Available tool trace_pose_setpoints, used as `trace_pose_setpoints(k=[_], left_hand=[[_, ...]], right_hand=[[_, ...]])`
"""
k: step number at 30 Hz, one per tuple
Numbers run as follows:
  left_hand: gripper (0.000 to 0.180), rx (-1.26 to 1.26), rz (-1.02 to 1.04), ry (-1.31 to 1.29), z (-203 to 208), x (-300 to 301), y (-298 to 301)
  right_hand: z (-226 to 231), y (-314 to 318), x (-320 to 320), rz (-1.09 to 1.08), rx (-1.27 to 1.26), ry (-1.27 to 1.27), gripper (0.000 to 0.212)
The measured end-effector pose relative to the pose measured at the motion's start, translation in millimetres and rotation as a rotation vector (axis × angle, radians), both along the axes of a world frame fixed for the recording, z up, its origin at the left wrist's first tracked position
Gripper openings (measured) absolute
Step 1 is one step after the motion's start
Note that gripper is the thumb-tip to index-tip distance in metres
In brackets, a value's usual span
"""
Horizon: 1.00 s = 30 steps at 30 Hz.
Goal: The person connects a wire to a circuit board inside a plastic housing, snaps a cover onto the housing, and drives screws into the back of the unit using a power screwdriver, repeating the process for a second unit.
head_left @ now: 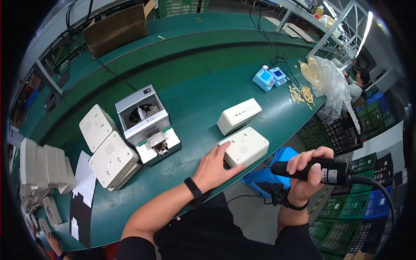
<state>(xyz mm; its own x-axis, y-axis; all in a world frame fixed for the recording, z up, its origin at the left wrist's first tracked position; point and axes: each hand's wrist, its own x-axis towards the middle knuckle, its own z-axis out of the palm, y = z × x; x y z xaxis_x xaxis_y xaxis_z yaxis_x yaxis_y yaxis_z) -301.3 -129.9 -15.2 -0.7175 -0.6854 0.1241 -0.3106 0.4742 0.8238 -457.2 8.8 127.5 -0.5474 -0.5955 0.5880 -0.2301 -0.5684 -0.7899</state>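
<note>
My left hand (212,169) grips the near left side of a white plastic box (247,147), its fingers at the top left edge and its thumb along the near side. The box lies on the green table with a face with several small holes upward. In my right hand (310,171) is a black corded electric screwdriver (288,169), held nearly level to the right of the box. Its thin bit points left, apart from the box. Just behind stands a second white box (239,116) on its side, with small ports showing.
A screw feeder (145,115) with loose screws stands left of centre, beside stacked white boxes (113,160). Two small blue devices (269,78) and yellowish scraps (302,93) lie at the far right. Below the table's edge are a blue object (260,180) and crates (355,203). Another person's hand (53,242) shows lower left.
</note>
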Motion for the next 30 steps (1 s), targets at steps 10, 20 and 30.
trace_pose_setpoints(k=[10,20,30], left_hand=[[0.085,0.144,0.21,-0.106,17.5,-22.5,-52.0],[0.056,-0.587,0.311,0.171,64.8,156.6,12.1],[0.095,-0.321,0.649,-0.206,57.5,308.1,-40.1]], right_hand=[[-11.2,-20.6,1.6,-0.008,0.105,0.001,0.034],[-18.8,-32.9,11.5,0.176,0.086,-0.206,0.037],[-24.1,-98.6,80.3,0.442,0.19,-0.169,0.034]])
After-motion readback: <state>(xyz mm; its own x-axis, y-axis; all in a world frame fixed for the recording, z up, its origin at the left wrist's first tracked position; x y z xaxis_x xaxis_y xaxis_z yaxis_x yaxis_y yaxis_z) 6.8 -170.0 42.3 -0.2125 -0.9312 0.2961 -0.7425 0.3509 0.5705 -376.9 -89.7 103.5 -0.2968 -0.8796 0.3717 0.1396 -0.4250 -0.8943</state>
